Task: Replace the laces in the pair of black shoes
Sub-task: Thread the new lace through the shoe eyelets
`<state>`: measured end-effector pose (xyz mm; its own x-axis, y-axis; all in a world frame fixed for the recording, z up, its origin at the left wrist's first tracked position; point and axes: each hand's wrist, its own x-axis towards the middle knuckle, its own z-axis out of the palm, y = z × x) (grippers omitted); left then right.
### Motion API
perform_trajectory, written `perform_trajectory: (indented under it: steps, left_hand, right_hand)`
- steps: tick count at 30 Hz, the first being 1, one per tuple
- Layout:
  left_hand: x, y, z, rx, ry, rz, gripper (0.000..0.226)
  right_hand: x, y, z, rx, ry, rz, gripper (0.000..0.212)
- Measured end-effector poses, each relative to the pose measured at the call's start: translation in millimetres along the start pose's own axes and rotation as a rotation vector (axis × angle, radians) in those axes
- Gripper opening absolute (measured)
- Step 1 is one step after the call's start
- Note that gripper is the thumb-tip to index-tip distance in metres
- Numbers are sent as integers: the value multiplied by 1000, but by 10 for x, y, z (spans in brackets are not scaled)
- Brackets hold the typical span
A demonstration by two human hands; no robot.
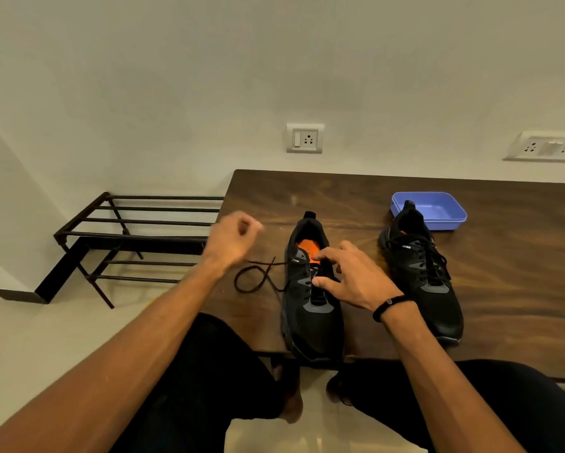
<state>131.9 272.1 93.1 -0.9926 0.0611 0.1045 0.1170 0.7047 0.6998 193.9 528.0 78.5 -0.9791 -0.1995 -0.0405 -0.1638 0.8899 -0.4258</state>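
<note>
plain pale walls back a low dark wooden table [503, 289], with a black metal shoe rack [137, 237] on the floor at far left. next comes the left hand [232, 238], raised off the table with its fingers curled; it looks to be pinching something thin, likely the lace end, but motion blur means i cannot tell for sure. below it a black lace [258, 277] lies looped on the wood, running into the side of the nearer black shoe [310, 325], whose orange insole [309, 250] shows. the right hand [353, 279] rests on that shoe's tongue area, fingers spread and lightly bent, steadying it without visibly gripping. further right the second black shoe [428, 289] stands fully laced, touching a blue plastic tray [444, 210] behind it. judging by this, the old lace is being drawn out of the first shoe. the next move calls for pulling it free of the remaining eyelets while the shoe is held down.
</note>
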Motion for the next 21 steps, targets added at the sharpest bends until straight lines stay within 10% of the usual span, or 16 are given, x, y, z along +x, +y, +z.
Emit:
perform_trajectory:
  steps: [5,21]
  left_hand:
    - [-51,205,344,180,-505,279,11]
    - [84,-148,-27,470,26,-126,15]
  right_hand:
    - [-34,30,-1,-11,0,-31,67]
    - [-44,-23,-43,-61,41,49,61]
